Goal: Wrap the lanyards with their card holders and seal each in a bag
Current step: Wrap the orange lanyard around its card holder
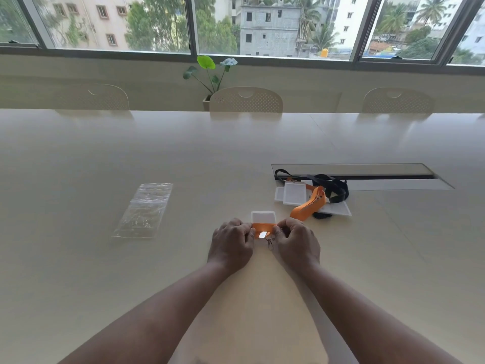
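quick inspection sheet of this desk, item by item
surface: pale table with a recessed slot.
job's things: card holder banded by an orange lanyard; pile of lanyards and holders far right; clear bags to the left.
clutter: nothing seen.
hands: left hand and right hand pinch the lanyard ends.
cables: nothing seen.
surroundings: chairs, potted plant, windows.
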### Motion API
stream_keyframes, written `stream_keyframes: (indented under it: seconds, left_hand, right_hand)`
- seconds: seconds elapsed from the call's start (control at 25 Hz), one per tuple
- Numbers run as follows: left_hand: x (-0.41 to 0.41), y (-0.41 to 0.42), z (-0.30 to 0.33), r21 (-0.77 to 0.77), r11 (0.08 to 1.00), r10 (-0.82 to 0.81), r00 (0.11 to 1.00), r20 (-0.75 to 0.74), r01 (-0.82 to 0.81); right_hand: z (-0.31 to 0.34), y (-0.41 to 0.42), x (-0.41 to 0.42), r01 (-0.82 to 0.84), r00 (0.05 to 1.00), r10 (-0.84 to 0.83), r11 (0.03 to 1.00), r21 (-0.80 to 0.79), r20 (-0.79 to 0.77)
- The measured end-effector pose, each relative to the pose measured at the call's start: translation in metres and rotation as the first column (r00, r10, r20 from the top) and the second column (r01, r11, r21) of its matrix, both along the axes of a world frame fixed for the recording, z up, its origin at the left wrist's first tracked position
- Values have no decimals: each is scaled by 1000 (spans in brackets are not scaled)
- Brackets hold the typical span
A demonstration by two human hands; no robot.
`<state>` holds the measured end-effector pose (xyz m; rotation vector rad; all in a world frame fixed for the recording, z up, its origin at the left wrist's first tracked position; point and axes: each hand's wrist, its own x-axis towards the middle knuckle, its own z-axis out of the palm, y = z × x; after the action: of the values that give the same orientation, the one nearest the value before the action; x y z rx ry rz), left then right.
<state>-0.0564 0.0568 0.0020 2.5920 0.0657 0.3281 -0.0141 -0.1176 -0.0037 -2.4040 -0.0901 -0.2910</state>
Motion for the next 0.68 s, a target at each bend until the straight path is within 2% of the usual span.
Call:
stream_keyframes:
  seconds: [0.16,0.68]
  left_hand:
    - [1,-2,1,28,1000,-8,998,-55,10]
    - [0,-1,1,16,1000,22,998,-55,-21]
  right_hand:
    - [-3,2,-2,5,1000,-5,1000,-1,28]
    - [-8,1,-2,-14,998,8,995,101,64]
